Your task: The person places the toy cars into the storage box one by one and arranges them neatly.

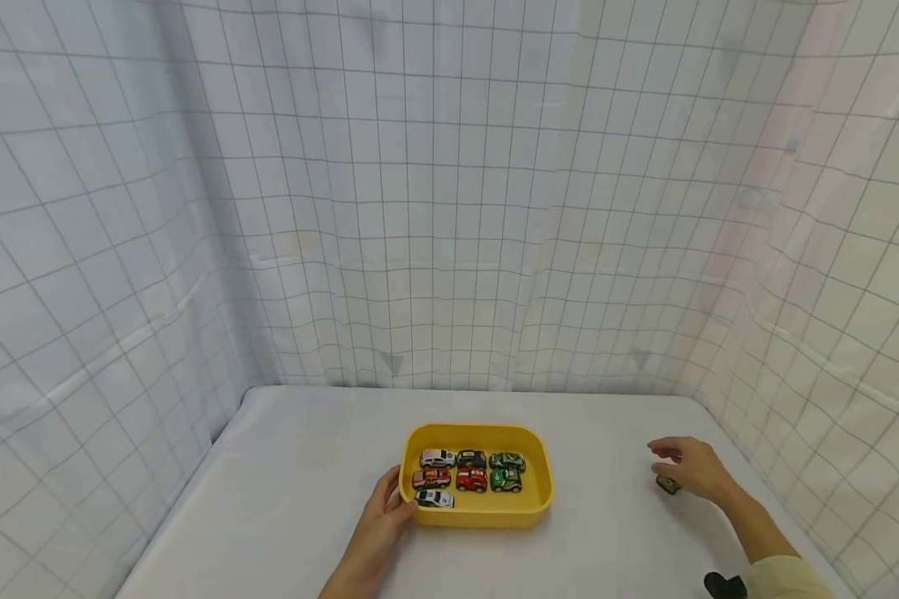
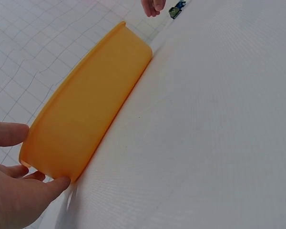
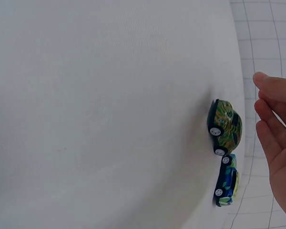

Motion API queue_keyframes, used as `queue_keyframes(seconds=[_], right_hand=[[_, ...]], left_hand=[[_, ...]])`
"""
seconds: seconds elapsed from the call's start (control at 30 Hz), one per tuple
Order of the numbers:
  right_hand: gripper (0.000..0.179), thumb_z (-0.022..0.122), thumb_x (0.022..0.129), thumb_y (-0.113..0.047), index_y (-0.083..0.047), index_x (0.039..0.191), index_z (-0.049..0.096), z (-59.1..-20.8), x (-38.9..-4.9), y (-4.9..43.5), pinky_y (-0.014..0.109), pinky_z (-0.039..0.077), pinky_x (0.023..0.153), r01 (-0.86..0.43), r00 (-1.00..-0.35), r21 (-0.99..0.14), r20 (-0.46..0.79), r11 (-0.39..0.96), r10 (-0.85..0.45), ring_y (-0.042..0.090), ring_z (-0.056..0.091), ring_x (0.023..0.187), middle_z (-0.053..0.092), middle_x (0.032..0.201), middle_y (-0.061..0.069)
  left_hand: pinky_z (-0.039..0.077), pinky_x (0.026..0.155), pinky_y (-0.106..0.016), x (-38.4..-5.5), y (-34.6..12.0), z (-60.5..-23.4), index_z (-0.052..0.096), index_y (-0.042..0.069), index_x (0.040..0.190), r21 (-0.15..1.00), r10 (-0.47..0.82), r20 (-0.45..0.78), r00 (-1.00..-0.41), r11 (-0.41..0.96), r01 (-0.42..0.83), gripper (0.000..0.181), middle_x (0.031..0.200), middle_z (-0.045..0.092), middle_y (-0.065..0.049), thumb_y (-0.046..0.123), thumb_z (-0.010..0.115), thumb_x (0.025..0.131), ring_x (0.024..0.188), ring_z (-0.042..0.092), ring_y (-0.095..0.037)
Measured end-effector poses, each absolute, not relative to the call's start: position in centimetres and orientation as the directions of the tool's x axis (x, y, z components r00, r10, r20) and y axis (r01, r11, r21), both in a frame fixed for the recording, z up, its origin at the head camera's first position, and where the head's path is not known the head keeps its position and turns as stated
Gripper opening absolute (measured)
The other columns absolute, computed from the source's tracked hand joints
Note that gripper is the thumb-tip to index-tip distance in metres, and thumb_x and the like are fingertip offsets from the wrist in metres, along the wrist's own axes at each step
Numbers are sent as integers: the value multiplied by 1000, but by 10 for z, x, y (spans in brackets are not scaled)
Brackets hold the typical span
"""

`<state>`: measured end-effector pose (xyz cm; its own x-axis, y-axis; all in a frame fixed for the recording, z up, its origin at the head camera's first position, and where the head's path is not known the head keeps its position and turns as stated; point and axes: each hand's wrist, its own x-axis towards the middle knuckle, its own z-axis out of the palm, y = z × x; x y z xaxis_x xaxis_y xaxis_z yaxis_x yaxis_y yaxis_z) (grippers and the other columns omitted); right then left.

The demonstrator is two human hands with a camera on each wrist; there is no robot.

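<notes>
A yellow plastic tray (image 1: 475, 517) stands on the table with several small toy cars in it, grouped in rows. My left hand (image 1: 384, 510) holds the tray by its left end; up close the thumb (image 2: 61, 185) lies against its outer wall and the fingers bend around the end. Off to the right, my right hand (image 1: 692, 467) hovers over a camouflage-patterned toy car (image 3: 226, 125), its fingers loosely bent and empty. A blue and green toy car (image 3: 227, 181) stands end to end with that one; in the head view the hand hides it.
A white cloth covers the table (image 1: 292, 474). White grid-patterned curtains (image 1: 449, 208) hang behind it and along both sides. A small black object (image 1: 725, 585) shows beside the right sleeve.
</notes>
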<state>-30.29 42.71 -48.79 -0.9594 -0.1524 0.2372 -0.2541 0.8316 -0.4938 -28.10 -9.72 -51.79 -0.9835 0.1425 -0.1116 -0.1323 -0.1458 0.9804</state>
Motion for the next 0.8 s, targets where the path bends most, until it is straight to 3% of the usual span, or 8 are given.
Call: queue_keyframes(seconds=[0.27, 0.47, 0.6, 0.8], right_hand=[[37, 72, 93, -8, 8, 126, 68, -497, -298, 451, 54, 56, 89, -123, -990, -534, 123, 836, -67, 46, 64, 112, 70, 121, 24], [37, 70, 87, -6, 4, 122, 71, -504, -300, 459, 52, 55, 85, -77, -996, -509, 69, 857, -49, 45, 64, 111, 70, 119, 22], [40, 72, 81, -5, 3, 120, 73, -506, -300, 460, 53, 54, 84, -96, -995, -477, 79, 874, -67, 45, 64, 108, 71, 116, 22], [38, 83, 81, -12, 5, 115, 74, -511, -301, 463, 57, 54, 85, -127, -987, -430, 142, 894, -72, 42, 65, 101, 71, 110, 23]], left_hand=[[26, 119, -58, -279, -96, -519, 15, -5, 161, 980, 138, -96, -986, -158, -118, 74, 167, 9, -30, -3, 54, 99, 151, 13, -49], [26, 119, -57, -279, -96, -518, 14, -3, 162, 978, 141, -113, -984, -157, -135, 73, 167, 8, -30, -3, 53, 100, 152, 13, -49], [26, 119, -57, -280, -96, -518, 14, -3, 162, 977, 138, -124, -983, -154, -145, 73, 167, 7, -29, -2, 53, 101, 152, 13, -48], [27, 119, -57, -280, -96, -519, 15, -2, 162, 979, 137, -123, -983, -147, -143, 73, 168, 9, -28, -1, 54, 101, 152, 14, -48]])
